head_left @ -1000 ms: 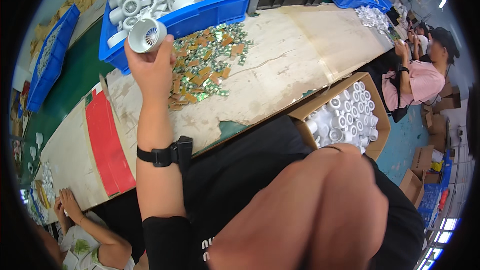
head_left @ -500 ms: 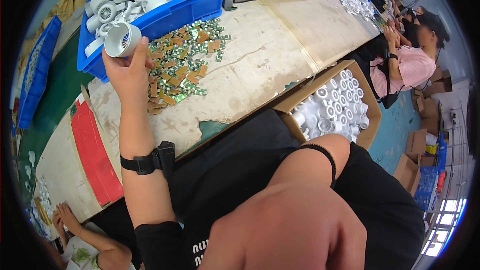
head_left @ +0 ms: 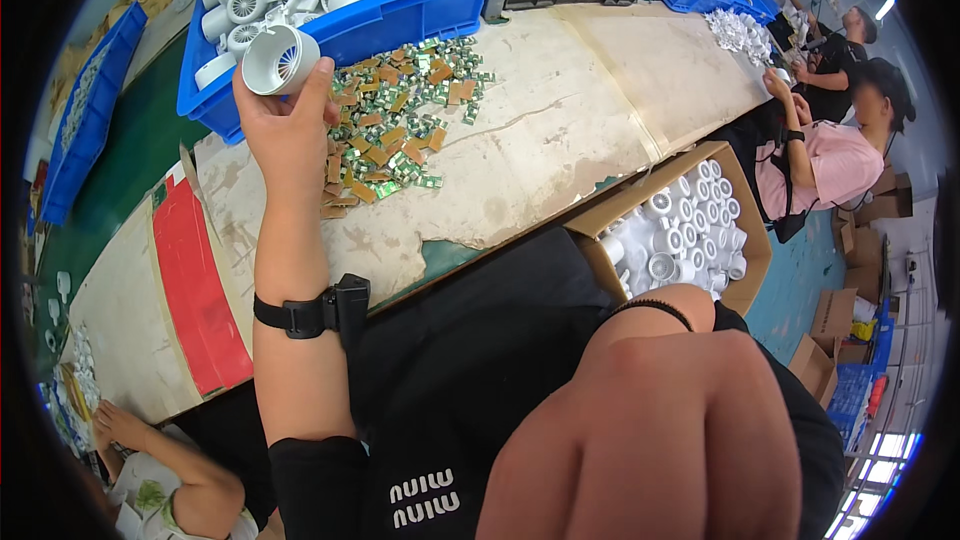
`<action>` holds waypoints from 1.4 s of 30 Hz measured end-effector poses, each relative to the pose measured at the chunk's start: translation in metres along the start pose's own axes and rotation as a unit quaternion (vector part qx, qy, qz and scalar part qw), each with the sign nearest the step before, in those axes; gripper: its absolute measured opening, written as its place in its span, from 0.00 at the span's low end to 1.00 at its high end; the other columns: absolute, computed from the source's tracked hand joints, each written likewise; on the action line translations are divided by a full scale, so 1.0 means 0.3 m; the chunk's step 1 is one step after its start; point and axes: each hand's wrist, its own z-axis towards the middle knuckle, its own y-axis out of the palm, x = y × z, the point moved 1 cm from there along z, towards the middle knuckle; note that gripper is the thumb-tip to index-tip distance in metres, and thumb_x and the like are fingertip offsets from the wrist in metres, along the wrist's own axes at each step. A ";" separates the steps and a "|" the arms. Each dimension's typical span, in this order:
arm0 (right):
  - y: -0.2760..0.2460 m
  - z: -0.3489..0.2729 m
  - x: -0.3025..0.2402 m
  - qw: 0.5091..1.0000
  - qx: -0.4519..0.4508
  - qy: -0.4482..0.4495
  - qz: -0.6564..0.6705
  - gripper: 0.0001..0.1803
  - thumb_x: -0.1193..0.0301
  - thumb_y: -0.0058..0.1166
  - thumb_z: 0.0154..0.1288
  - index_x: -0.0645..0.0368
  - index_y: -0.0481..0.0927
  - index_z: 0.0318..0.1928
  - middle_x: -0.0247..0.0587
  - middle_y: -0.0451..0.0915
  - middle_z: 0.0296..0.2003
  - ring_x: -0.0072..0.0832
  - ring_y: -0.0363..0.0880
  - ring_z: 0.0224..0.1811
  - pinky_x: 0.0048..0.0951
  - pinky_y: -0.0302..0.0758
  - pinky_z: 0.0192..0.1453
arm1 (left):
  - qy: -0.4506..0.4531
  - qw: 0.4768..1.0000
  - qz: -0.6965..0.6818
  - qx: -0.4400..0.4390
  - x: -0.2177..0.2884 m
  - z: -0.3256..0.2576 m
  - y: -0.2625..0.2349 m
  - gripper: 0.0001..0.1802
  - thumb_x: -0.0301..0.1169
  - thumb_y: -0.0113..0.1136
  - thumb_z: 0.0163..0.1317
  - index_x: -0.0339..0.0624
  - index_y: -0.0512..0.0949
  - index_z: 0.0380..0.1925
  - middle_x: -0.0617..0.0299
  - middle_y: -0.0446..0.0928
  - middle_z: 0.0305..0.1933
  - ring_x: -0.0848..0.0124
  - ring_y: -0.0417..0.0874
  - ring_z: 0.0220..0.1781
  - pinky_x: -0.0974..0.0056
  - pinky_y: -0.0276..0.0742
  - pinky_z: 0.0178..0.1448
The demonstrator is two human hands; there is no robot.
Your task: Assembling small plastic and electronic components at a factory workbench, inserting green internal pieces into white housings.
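Head view: a white plastic cup-shaped housing (head_left: 281,61) is at upper left of the frame, overlapping the corner of a blue plastic bin (head_left: 395,15); whether they touch cannot be told
Left grip: the left hand (head_left: 285,130) holds the housing round its outer wall
Right grip: the right hand (head_left: 660,440) fills the lower right, its back to the camera; cannot tell what it holds
Drop risk: a loosened hold could let the housing fall among small green-and-tan circuit boards (head_left: 400,125) and scatter them
Housing's look: round, pale, open mouth tilted toward the camera, radial slots inside
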 end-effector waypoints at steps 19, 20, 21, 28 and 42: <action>-0.606 0.086 -0.290 0.795 0.122 0.150 -0.575 0.07 0.73 0.65 0.71 0.65 0.84 0.37 0.29 0.81 0.29 0.15 0.76 0.33 0.24 0.73 0.39 | -0.075 0.979 -0.191 -0.018 -0.028 0.003 -0.031 0.35 0.13 0.66 0.62 0.35 0.67 0.68 0.46 0.78 0.66 0.56 0.90 0.48 0.59 0.92 0.39; -0.710 0.047 -0.302 0.733 0.208 0.165 -0.626 0.04 0.77 0.65 0.71 0.66 0.85 0.41 0.27 0.81 0.32 0.12 0.76 0.35 0.20 0.72 0.41 | -0.063 0.985 -0.160 -0.023 -0.028 -0.010 -0.040 0.34 0.17 0.65 0.64 0.36 0.66 0.70 0.47 0.78 0.66 0.56 0.89 0.50 0.59 0.92 0.40; -0.847 -0.002 -0.363 0.702 0.271 0.135 -0.645 0.05 0.78 0.67 0.68 0.65 0.86 0.42 0.25 0.81 0.33 0.13 0.77 0.36 0.20 0.75 0.44 | -0.051 0.990 -0.131 -0.032 -0.030 -0.016 -0.028 0.33 0.21 0.64 0.67 0.37 0.65 0.71 0.47 0.77 0.67 0.57 0.87 0.52 0.58 0.92 0.40; -1.472 -0.070 -1.242 0.138 0.612 0.036 -0.778 0.46 0.55 0.74 0.55 0.64 0.70 0.70 0.66 0.71 0.66 0.56 0.78 0.65 0.48 0.78 0.67 | -0.130 0.936 -0.310 -0.102 -0.020 -0.032 -0.005 0.30 0.45 0.46 0.79 0.42 0.64 0.74 0.47 0.75 0.69 0.59 0.84 0.57 0.55 0.90 0.38; -1.663 0.121 -1.320 0.103 0.476 0.174 -0.856 0.32 0.56 0.66 0.66 0.67 0.81 0.62 0.60 0.83 0.57 0.52 0.84 0.60 0.45 0.79 0.64 | -0.045 0.972 -0.143 -0.179 -0.030 -0.048 0.000 0.34 0.36 0.78 0.54 0.43 0.73 0.59 0.55 0.75 0.62 0.65 0.77 0.64 0.57 0.74 0.69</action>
